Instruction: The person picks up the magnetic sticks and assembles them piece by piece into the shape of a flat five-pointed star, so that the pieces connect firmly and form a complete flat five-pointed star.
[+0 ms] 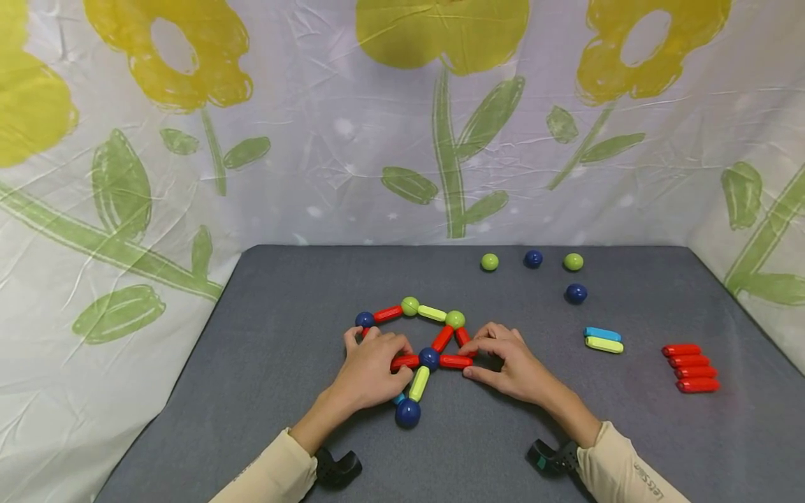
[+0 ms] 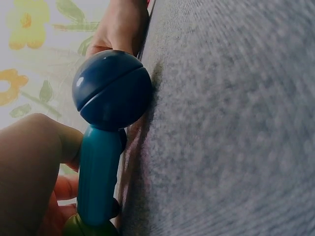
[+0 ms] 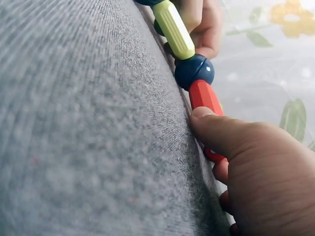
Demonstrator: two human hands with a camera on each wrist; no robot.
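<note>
A shape of magnetic rods and balls lies on the table, with a central blue ball (image 1: 430,359) joining several rods. My left hand (image 1: 372,367) lies over its left side, thumb and index finger gripping the red rod (image 1: 405,362) left of that ball. My right hand (image 1: 512,363) pinches another red rod (image 1: 455,361) on the ball's right, thumb at its outer end. A yellow-green rod (image 1: 418,384) runs down to the front blue ball (image 1: 408,413). A light blue rod (image 2: 98,174) meets this ball too, mostly hidden under my left hand in the head view. Green balls (image 1: 455,320) join rods at the back.
Loose green balls (image 1: 490,262) and blue balls (image 1: 575,293) lie at the back right. A light blue rod (image 1: 602,334) and a yellow-green rod (image 1: 604,345) lie side by side, and several red rods (image 1: 697,385) are lined up farther right. A flowered cloth (image 1: 339,154) surrounds the grey table (image 1: 302,279).
</note>
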